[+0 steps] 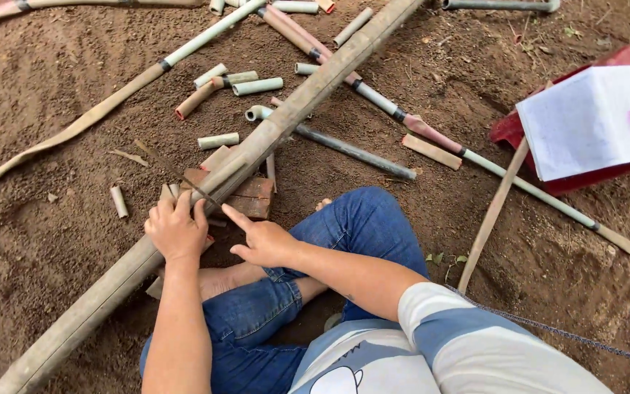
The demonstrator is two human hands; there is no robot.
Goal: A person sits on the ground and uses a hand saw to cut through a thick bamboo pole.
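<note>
The left hand (175,230) is closed over a long bamboo pole (271,135) lying slantwise on the dirt ground (38,241), propped on a brick (253,197). The right hand (264,241) holds nothing, forefinger pointing at the pole.

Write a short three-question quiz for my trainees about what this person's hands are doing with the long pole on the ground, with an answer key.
1. True or false: the left hand rests on the long bamboo pole.
2. What does the right hand do? A) grips a hammer B) points its index finger towards the pole C) holds the notebook
3. Fill in: under the pole lies a reddish ____.

Key:
1. True.
2. B.
3. Brick. The notebook lies apart on a red crate, and short cut pipe pieces are scattered on the soil.
</note>
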